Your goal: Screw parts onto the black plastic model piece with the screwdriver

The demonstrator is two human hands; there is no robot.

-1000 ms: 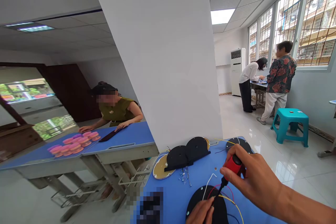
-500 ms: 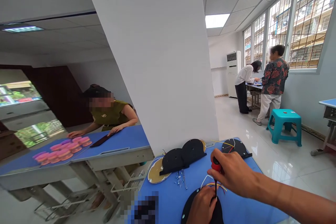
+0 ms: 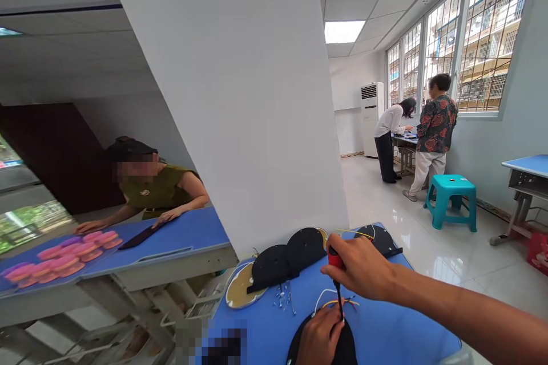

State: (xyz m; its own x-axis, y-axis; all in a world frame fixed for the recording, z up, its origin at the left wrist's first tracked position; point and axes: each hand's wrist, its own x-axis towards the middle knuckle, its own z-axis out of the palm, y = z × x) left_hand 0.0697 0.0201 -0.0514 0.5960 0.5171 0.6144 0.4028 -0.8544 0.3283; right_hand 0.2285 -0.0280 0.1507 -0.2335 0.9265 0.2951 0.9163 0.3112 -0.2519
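My right hand (image 3: 362, 265) is wrapped round the red and black handle of a screwdriver (image 3: 338, 291), whose shaft points down, slightly tilted. Its tip meets the edge of a black rounded plate (image 3: 349, 345) at the front of the blue table. On that plate lies my left hand (image 3: 319, 336), fingers bent and closed against it beside the screwdriver tip. Whether a screw sits under the tip is hidden by the fingers. White, yellow and red wires (image 3: 327, 299) stick out from behind the plate.
Further back on the blue table (image 3: 385, 319) lie more black half-round plates (image 3: 306, 248), a gold-coloured disc (image 3: 242, 288) and loose screws (image 3: 282, 299). A white pillar (image 3: 257, 97) rises behind. A person (image 3: 156, 188) sits at left; a turquoise stool (image 3: 451, 197) stands right.
The view has turned a little to the right, so everything sits further left. The screwdriver leans slightly more than before; both hands keep their places at the plate.
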